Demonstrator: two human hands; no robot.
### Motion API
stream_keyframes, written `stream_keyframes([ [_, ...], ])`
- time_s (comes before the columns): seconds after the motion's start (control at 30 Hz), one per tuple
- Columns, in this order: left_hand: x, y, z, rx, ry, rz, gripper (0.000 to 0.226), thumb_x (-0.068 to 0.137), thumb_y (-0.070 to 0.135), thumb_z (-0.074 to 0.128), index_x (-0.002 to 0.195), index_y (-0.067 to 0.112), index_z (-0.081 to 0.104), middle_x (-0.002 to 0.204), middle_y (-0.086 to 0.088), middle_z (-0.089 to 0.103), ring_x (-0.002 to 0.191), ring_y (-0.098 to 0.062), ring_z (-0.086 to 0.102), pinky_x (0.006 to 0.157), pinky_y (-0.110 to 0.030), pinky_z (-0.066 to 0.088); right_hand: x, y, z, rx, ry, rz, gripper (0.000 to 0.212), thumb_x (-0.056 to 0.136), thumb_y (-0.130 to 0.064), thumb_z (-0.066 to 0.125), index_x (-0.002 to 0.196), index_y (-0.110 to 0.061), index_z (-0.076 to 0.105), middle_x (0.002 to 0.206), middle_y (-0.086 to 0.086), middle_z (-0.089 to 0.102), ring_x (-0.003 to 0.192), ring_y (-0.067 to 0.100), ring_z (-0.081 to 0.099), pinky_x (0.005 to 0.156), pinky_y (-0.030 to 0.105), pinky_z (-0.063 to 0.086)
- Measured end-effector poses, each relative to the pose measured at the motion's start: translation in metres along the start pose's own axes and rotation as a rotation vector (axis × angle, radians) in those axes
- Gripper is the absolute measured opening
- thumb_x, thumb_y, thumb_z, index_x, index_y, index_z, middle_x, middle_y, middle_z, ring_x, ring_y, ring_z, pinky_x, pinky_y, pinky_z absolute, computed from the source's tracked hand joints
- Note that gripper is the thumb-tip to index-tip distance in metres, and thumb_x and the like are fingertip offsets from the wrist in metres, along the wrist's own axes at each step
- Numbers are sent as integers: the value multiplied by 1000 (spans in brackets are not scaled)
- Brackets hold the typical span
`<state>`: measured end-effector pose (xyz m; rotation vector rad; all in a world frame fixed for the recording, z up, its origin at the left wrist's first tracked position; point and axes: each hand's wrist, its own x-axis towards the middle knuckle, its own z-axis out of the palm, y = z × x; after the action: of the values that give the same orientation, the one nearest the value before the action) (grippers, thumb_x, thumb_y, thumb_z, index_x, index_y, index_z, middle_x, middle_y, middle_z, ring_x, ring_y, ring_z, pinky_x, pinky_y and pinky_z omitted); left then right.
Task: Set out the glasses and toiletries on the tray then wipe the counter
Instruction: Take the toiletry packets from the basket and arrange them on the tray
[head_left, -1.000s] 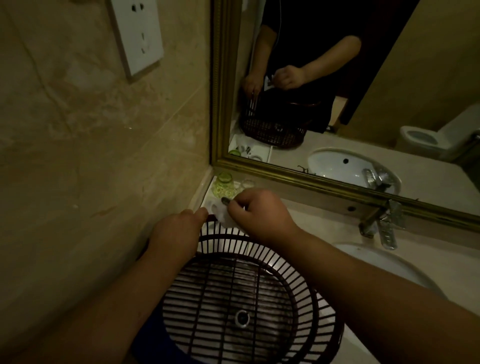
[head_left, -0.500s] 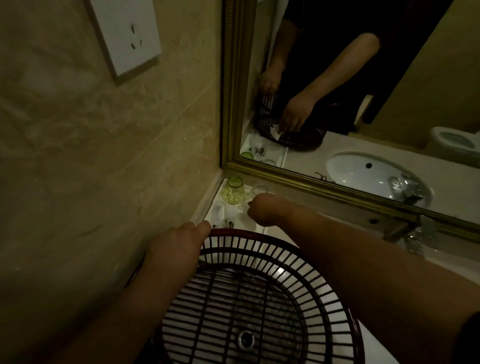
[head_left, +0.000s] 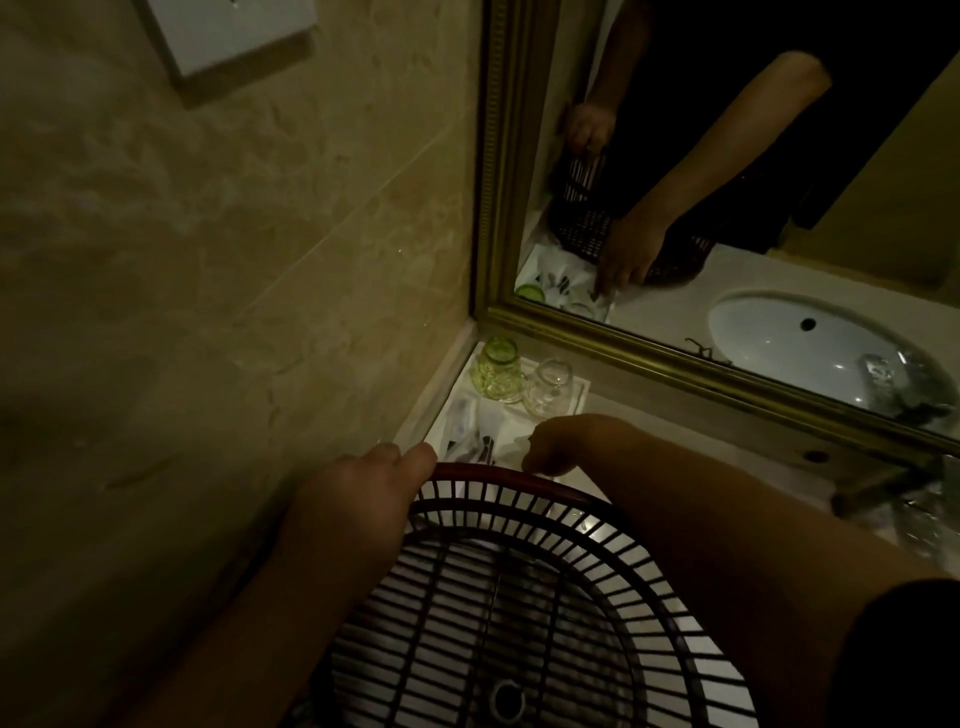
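While left hand (head_left: 363, 493) grips basket (head_left: 519, 597) rim: sachets (head_left: 467, 436) onto tray (head_left: 584, 387).
Right hand (head_left: 566, 447), grip unclear; lay them flat, clear of glasses (head_left: 496, 371).

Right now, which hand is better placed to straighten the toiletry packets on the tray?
Right. The right hand is over the near end of the tray, at the packets; the left hand grips the basket rim and would have to let go.
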<state>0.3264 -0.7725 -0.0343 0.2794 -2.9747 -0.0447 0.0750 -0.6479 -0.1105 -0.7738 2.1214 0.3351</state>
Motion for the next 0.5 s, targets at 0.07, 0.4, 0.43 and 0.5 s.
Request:
stream_keyframes([
  [0.07,1,2,-2,-8,-1,13,20,78,22,65,97,26,58,71,4,55,51,-20,50,44,-26,26,2,-2,3,9,-69,7,48,99,-42,58,132,-7,61,120,6,60,94,23,59,78,36,47],
  [0.4,3,3,-3,47,-142,-54,37,83,22,63,109,34,40,91,5,57,69,-17,59,49,-30,40,-63,-4,-18,146,477,-41,26,97,-32,52,91,-11,67,95,7,66,83,22,58,68,29,46],
  [0.43,3,3,-4,40,-140,-48,38,82,22,65,109,33,41,90,5,58,67,-17,58,49,-30,43,-79,-6,-20,216,605,-56,25,95,-34,54,88,-14,67,87,3,65,80,20,61,63,30,48],
  [0.5,2,3,-6,25,-118,-31,37,79,20,67,104,31,42,82,3,56,60,-18,55,44,-29,37,-114,-14,-17,351,852,-104,22,92,-38,55,87,-20,68,77,0,65,70,19,63,59,31,52],
])
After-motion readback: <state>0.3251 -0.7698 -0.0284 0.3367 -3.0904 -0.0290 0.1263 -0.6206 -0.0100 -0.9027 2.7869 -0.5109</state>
